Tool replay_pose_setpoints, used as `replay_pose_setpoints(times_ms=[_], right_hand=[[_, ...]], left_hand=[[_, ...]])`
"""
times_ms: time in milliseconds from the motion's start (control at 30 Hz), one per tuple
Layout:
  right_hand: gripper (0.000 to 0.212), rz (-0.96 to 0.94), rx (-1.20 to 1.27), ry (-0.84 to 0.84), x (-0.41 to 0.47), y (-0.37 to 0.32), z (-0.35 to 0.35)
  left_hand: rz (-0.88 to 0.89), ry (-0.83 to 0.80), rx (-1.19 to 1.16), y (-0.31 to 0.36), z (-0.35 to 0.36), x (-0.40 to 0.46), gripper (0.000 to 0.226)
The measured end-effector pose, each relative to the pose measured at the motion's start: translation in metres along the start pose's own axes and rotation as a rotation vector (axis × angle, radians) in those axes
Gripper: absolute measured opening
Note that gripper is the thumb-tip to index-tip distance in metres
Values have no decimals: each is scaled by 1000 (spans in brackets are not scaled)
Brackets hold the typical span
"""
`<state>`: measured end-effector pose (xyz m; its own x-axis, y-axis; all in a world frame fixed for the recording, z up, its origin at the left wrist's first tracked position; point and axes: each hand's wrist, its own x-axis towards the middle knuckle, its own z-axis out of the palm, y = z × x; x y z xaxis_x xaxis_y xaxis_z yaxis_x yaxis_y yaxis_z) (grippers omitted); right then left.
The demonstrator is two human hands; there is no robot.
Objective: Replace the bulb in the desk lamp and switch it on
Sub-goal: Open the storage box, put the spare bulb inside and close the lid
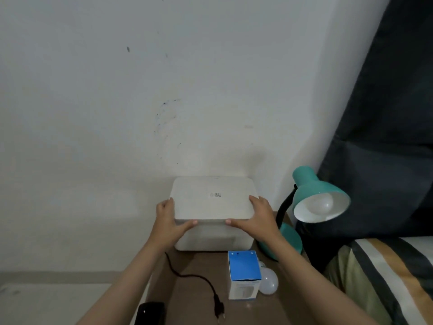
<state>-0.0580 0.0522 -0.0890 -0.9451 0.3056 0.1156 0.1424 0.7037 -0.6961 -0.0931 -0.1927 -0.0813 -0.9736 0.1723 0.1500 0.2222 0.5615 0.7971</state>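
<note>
A teal desk lamp stands at the right of the small brown table, its shade tilted toward me with a white bulb in the socket. Its black cord and plug lie unplugged on the table. A loose white bulb lies beside a blue and white bulb box. My left hand and right hand grip the two near corners of a white box's lid, thumbs along its front edge.
The white box sits at the back of the table against a white wall. A black object lies at the table's front left edge. A bed with striped bedding and a dark curtain are on the right.
</note>
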Motion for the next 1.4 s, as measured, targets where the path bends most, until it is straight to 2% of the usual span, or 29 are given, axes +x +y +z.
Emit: replay_pose_setpoints(times_ms=[367,700,900,1200,1400], right_hand=[[119,-6,64,23,-4,-17,-10],[119,-151,-5,110,-36,-39,-37],[117,-214,-51,117,-119,-23,-59],[114,-125,-93,47,-292,70,-64],[115,-7,-108,-26,-360,125,-52]], left_hand=[[55,87,10,5,-8,3,71],[108,233,-25,29,-28,-35,76],[102,269,30,45,-35,-122,100],[52,135,18,31,18,-289,107],[6,-1,58,10,56,-348,99]])
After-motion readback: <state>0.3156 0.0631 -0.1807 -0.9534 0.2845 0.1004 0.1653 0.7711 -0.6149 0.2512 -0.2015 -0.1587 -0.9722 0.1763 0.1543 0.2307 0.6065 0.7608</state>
